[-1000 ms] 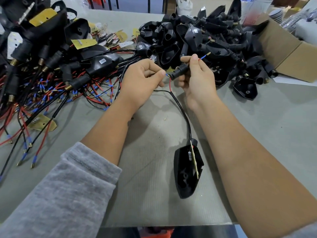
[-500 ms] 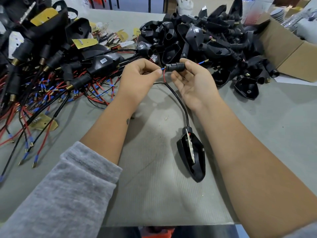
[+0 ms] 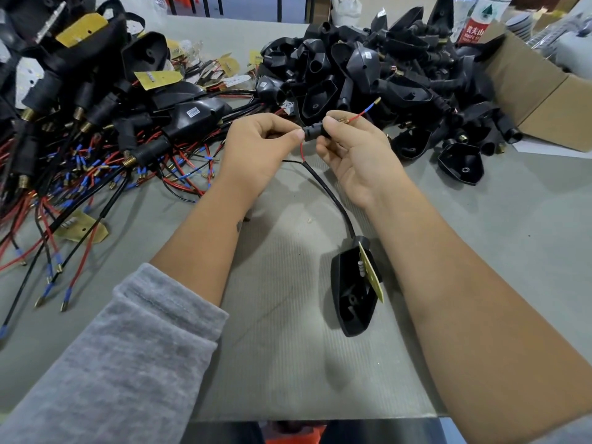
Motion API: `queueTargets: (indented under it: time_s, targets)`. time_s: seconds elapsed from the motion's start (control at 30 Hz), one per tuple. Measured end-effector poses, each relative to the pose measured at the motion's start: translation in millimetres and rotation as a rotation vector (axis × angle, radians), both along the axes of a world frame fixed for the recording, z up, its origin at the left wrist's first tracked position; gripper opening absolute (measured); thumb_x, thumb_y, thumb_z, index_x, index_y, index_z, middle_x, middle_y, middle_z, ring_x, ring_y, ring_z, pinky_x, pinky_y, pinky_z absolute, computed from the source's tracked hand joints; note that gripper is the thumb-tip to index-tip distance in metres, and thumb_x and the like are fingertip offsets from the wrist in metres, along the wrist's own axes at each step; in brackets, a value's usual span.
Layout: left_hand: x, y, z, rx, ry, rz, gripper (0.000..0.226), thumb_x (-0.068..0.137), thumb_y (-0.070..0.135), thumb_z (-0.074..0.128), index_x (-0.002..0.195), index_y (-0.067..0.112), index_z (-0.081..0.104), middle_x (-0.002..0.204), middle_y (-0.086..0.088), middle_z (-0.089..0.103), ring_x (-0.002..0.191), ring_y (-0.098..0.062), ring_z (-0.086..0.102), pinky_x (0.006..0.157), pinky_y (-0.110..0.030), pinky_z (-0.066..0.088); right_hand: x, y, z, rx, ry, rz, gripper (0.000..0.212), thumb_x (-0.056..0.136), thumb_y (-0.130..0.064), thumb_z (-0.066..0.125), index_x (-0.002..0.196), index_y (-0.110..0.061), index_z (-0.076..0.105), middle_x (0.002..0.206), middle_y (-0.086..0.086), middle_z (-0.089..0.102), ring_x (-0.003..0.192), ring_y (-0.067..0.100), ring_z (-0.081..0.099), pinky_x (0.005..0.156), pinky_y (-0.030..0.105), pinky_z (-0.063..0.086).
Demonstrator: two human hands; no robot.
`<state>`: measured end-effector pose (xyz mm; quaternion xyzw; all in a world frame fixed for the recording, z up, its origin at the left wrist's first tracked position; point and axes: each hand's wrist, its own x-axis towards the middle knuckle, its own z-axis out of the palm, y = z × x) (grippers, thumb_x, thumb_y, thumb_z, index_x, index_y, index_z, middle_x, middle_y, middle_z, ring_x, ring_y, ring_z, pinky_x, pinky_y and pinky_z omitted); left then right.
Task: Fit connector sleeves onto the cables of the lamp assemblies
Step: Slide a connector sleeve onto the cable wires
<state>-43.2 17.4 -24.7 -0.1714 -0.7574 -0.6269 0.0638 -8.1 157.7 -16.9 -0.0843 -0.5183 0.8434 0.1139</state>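
Observation:
A black connector sleeve [image 3: 312, 133] is pinched by my right hand [image 3: 354, 152], lying level between both hands. My left hand [image 3: 261, 145] pinches the wires at the sleeve's left mouth. A red wire [image 3: 357, 116] with a blue and brass tip sticks out of the sleeve's right end. A black cable [image 3: 330, 195] runs down from my hands to a black lamp housing [image 3: 352, 293] lying on the mat, with a yellow circuit board [image 3: 371, 275] at its edge.
A heap of empty black housings [image 3: 378, 72] lies behind my hands, beside a cardboard box [image 3: 544, 94]. A tangle of sleeved assemblies with red and black wires [image 3: 83, 155] fills the left. The grey mat [image 3: 288, 363] lies below my arms.
The red wire now pokes further out of the sleeve's right end. The sleeve turned from tilted to level. The lamp housing on the mat has rolled and shifted a little.

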Motion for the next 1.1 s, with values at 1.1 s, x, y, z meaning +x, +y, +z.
queueTargets:
  time_s: [1.1]
  targets:
    - [-1.5, 6.3, 6.1, 0.153, -0.229, 0.006, 0.013, 0.096, 0.014, 0.055, 0.084, 0.017, 0.058, 0.075, 0.0, 0.068, 0.063, -0.006, 0.061, 0.067, -0.022, 0.054, -0.5, -0.5, 3.6, -0.243, -0.05, -0.108, 0.011, 0.094, -0.003, 0.057, 0.083, -0.003, 0.058, 0.076, 0.01, 0.06, 0.06, 0.014, 0.06, 0.059, 0.021, 0.055]
